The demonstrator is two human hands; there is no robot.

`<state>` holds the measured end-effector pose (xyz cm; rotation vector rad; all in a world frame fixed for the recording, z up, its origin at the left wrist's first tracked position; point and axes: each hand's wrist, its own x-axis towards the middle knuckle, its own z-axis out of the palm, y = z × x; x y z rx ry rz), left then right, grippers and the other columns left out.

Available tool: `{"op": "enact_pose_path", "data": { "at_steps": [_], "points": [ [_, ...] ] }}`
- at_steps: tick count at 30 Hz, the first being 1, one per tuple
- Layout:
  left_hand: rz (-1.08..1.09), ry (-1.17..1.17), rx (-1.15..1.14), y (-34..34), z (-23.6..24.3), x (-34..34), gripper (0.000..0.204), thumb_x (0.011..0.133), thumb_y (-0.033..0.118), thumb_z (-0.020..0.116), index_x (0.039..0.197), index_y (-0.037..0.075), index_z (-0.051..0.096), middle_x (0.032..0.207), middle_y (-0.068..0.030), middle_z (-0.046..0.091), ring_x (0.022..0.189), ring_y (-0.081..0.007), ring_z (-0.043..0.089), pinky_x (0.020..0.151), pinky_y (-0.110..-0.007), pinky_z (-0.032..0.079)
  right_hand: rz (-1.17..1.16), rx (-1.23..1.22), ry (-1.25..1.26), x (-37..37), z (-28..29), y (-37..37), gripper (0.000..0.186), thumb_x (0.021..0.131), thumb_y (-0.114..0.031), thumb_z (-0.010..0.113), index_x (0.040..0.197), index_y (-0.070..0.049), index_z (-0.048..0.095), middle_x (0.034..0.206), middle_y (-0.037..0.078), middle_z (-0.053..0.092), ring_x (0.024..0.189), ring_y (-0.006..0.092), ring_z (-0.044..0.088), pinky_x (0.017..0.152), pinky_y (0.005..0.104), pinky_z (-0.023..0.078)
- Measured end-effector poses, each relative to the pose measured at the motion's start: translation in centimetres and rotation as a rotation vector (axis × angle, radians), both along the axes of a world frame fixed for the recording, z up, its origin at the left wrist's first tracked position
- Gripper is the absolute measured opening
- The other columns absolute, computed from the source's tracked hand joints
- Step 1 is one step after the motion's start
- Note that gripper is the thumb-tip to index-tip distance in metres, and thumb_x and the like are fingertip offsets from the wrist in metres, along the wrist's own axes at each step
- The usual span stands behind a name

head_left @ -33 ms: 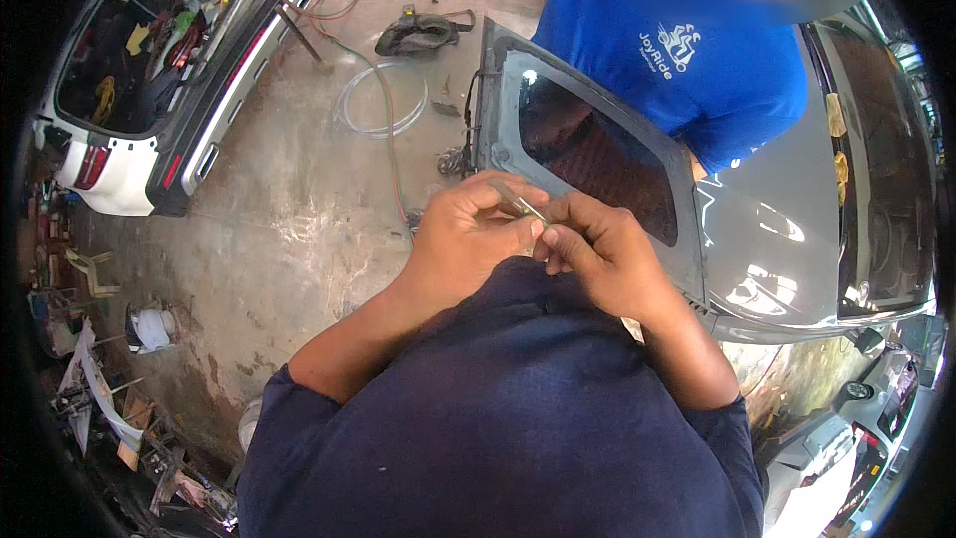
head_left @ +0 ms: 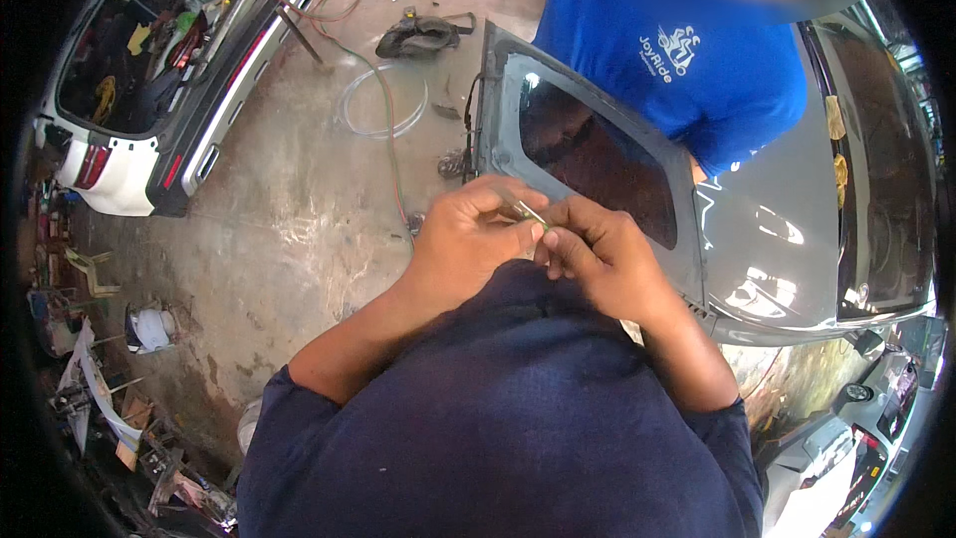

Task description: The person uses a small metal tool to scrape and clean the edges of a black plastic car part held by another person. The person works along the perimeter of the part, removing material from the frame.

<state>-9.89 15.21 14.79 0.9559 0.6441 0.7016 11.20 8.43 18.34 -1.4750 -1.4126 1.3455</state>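
"Pinching between thumb and forefinger: is this the posture of the bare left hand (head_left: 460, 229)?"

"Yes. The two digits close on a small, slender, pale rod (head_left: 533, 212), greenish toward its lower end and slanted, its upper end directed between ten and eleven o'clock."

"And the bare right hand (head_left: 617, 254)?"

"Its thumb and bent forefinger are pressed together at the lower end of the rod, with the remaining fingers curled beneath. The exact contact is covered by the fingertips."

"Taking the rod as the centre of the dial, what borders the hands?"

"At six o'clock, the wearer's dark navy cloth shirt (head_left: 498, 408); between one and two, a grey-framed vehicle panel with dark glass (head_left: 602, 154)."

"And farther out?"

"At one o'clock, behind the panel, a co-worker in a bright blue short-sleeved shirt (head_left: 617, 50); at three, a glossy grey car (head_left: 752, 224). At ten, a loop of clear tubing (head_left: 388, 134) lies on the stained, pale concrete floor (head_left: 299, 199); at eleven, a black strapped article (head_left: 423, 37). Between nine and ten, well apart, stands a white car rear with a red lamp (head_left: 118, 174)."
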Motion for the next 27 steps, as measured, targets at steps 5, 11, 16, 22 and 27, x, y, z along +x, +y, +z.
{"op": "enact_pose_path", "data": {
  "at_steps": [5, 11, 16, 22, 27],
  "points": [
    [0.051, 0.103, 0.075, -0.4, -0.5, 0.1, 0.025, 0.101, 0.011, 0.084, 0.122, -0.002, 0.08, 0.125, -0.0053, 0.07, 0.101, -0.0117, 0.072, 0.086, -0.027, 0.06, -0.019, -0.033, 0.003, 0.1, -0.8, 0.1, 0.014, 0.113, -0.012, 0.065, 0.109, 0.0, 0.07, 0.087, 0.005, 0.075, 0.074, 0.0105, 0.069, 0.068, 0.031, 0.055],
    [0.055, 0.198, 0.175, 1.1, -0.7, 0.7, 0.022, 0.104, 0.015, 0.083, 0.119, -0.001, 0.082, 0.13, -0.0076, 0.068, 0.1, -0.012, 0.07, 0.085, -0.027, 0.057, -0.044, -0.033, 0.09, 0.6, -2.2, 1.3, 0.014, 0.114, -0.014, 0.066, 0.108, -0.001, 0.069, 0.086, 0.003, 0.073, 0.071, 0.0091, 0.064, 0.066, 0.0291, 0.053],
    [0.08, 0.124, 0.113, 1.0, -1.3, 0.7, 0.021, 0.102, 0.014, 0.084, 0.119, 0.001, 0.083, 0.13, -0.0063, 0.068, 0.097, -0.0099, 0.069, 0.081, -0.025, 0.056, -0.048, -0.05, 0.099, 0.7, -2.5, 1.4, 0.017, 0.115, -0.017, 0.067, 0.107, -0.002, 0.069, 0.084, 0.002, 0.072, 0.071, 0.0086, 0.063, 0.065, 0.0287, 0.052],
    [0.09, 0.165, 0.12, 1.1, -1.6, 0.9, 0.017, 0.102, 0.006, 0.083, 0.117, -0.001, 0.082, 0.129, -0.0062, 0.069, 0.105, -0.0119, 0.07, 0.092, -0.028, 0.059, -0.031, -0.06, 0.089, 0.8, -2.6, 1.7, 0.014, 0.114, -0.014, 0.067, 0.108, -0.002, 0.068, 0.086, 0.003, 0.073, 0.071, 0.0086, 0.063, 0.065, 0.0274, 0.051],
    [0.123, 0.204, 0.165, 0.8, -1.8, 1.2, 0.012, 0.103, 0.006, 0.081, 0.112, -0.001, 0.081, 0.121, -0.0059, 0.072, 0.105, -0.0117, 0.071, 0.092, -0.029, 0.059, -0.03, -0.062, 0.119, 0.7, -2.8, 1.8, 0.013, 0.114, -0.012, 0.067, 0.108, -0.001, 0.066, 0.088, 0.005, 0.073, 0.072, 0.0089, 0.062, 0.066, 0.0257, 0.051]
  ]
}}
